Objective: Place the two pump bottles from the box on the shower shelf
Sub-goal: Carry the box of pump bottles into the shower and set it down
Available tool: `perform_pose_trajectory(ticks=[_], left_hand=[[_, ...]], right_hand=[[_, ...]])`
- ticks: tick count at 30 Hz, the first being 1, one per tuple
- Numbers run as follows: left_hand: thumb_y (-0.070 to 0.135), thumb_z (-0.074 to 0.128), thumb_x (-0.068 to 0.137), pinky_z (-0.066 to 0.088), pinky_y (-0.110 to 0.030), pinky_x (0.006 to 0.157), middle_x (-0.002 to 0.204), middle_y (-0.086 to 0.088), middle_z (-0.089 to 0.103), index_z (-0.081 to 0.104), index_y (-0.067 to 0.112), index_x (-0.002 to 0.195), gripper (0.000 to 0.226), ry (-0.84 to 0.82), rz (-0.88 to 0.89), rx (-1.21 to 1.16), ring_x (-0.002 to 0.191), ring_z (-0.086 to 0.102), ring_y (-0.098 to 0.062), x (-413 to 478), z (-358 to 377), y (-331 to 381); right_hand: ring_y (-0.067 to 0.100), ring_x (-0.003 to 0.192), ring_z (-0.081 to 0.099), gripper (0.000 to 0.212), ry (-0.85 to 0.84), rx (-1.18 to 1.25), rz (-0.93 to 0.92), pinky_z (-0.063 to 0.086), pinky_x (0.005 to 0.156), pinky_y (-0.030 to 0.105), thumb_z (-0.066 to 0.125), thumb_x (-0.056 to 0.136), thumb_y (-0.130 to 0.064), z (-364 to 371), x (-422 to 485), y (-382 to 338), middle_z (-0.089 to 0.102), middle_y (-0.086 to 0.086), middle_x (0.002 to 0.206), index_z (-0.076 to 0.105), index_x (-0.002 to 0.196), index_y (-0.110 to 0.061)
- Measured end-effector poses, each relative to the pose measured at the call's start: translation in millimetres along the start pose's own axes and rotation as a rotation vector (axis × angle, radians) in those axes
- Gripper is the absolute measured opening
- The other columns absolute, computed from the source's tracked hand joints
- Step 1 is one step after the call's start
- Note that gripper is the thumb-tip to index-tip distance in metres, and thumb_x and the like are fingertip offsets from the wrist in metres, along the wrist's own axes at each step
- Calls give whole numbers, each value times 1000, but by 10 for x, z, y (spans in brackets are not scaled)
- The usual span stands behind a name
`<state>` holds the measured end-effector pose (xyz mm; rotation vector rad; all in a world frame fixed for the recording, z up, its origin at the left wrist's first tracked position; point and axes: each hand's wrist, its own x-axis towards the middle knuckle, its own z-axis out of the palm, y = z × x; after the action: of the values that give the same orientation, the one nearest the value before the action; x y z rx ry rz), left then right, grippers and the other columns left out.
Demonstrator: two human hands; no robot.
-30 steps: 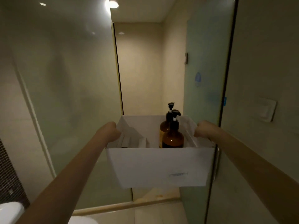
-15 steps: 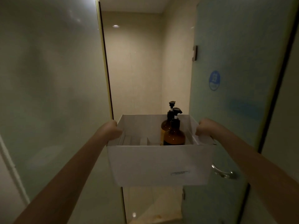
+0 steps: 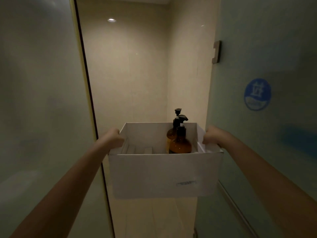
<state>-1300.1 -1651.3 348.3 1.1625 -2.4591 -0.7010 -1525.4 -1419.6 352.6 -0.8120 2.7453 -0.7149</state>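
I hold a white cardboard box [image 3: 154, 174] out in front of me at chest height. My left hand [image 3: 114, 139] grips its left rim and my right hand [image 3: 211, 136] grips its right rim. Two amber pump bottles with black pumps stand upright in the box's right half: the near bottle [image 3: 180, 145] and the far bottle [image 3: 172, 133] partly behind it. White cardboard dividers lie in the box's left half. No shower shelf is in view.
A frosted glass panel [image 3: 37, 100] fills the left. An open frosted glass door [image 3: 257, 48] with a round blue sticker [image 3: 257, 94] and a metal hinge [image 3: 216, 52] stands on the right. Between them, the beige tiled shower stall [image 3: 130, 74] opens straight ahead.
The view has advanced toward the shower opening; the glass panel and door now frame both sides closely. Both hands keep the same grip on the box, and the bottles have not shifted.
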Motion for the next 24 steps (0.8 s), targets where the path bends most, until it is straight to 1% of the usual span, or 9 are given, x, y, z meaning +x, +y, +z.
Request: perform_pose_trajectory(ticks=[3, 6, 8, 12, 15, 16, 19, 21, 24], left_hand=[[-4, 51, 75, 28, -23, 46, 62, -9, 50, 51, 1, 63, 14, -23, 26, -7, 56, 46, -20, 502, 106, 20], [-6, 51, 75, 27, -21, 42, 55, -5, 45, 46, 7, 53, 25, -24, 51, -25, 49, 41, -15, 1015, 174, 22], [-7, 51, 74, 28, -20, 39, 53, -5, 44, 45, 7, 51, 28, -28, 78, -29, 48, 40, -15, 1336, 190, 31], [-8, 52, 72, 25, -22, 44, 52, -6, 43, 45, 6, 49, 28, -20, 100, -28, 48, 40, -17, 1965, 232, 67], [-7, 52, 72, 27, -23, 46, 53, -8, 45, 48, 4, 52, 23, -3, 101, -30, 56, 44, -21, 2394, 277, 105], [-7, 52, 72, 27, -23, 46, 54, -9, 45, 47, 4, 51, 24, -3, 97, -26, 58, 44, -22, 2532, 298, 111], [-6, 54, 71, 27, -24, 48, 59, -12, 47, 47, 6, 49, 26, 1, 82, -20, 60, 45, -23, 2974, 393, 109], [-6, 54, 71, 26, -25, 48, 55, -10, 45, 47, 6, 50, 25, 0, 65, -2, 61, 45, -24, 3241, 466, 119], [-6, 53, 71, 25, -24, 47, 51, -6, 41, 45, 6, 50, 26, 2, 29, 21, 51, 41, -21, 3613, 579, 135]], right_hand=[[40, 100, 63, 34, 9, -16, 20, 45, 65, 31, 59, 84, -4, 78, 429, -67, 60, 29, 114, 57, 113, 13], [40, 99, 63, 33, 15, -11, 40, 45, 64, 32, 58, 85, -4, 130, 863, -148, 60, 30, 112, 56, 112, 14], [39, 97, 63, 33, 14, -15, 63, 45, 63, 32, 58, 85, -5, 145, 1135, -228, 60, 29, 110, 57, 112, 15], [32, 82, 58, 29, 26, 5, 85, 42, 57, 28, 59, 84, -3, 141, 1656, -379, 55, 23, 94, 58, 108, 13], [31, 80, 57, 27, 19, 6, 95, 39, 48, 26, 56, 84, -2, 153, 2022, -480, 55, 22, 92, 58, 106, 13], [32, 80, 58, 26, 20, 6, 99, 41, 49, 27, 56, 84, -2, 160, 2150, -509, 56, 22, 93, 58, 106, 12], [34, 82, 60, 27, 20, 6, 106, 46, 60, 32, 57, 83, -1, 199, 2598, -559, 60, 25, 95, 59, 106, 12], [34, 80, 60, 27, 4, 12, 102, 46, 61, 32, 57, 83, -2, 236, 2913, -587, 59, 24, 93, 59, 106, 13], [34, 82, 59, 29, -22, -4, 84, 46, 62, 32, 57, 83, -3, 298, 3398, -632, 59, 23, 96, 58, 108, 12]])
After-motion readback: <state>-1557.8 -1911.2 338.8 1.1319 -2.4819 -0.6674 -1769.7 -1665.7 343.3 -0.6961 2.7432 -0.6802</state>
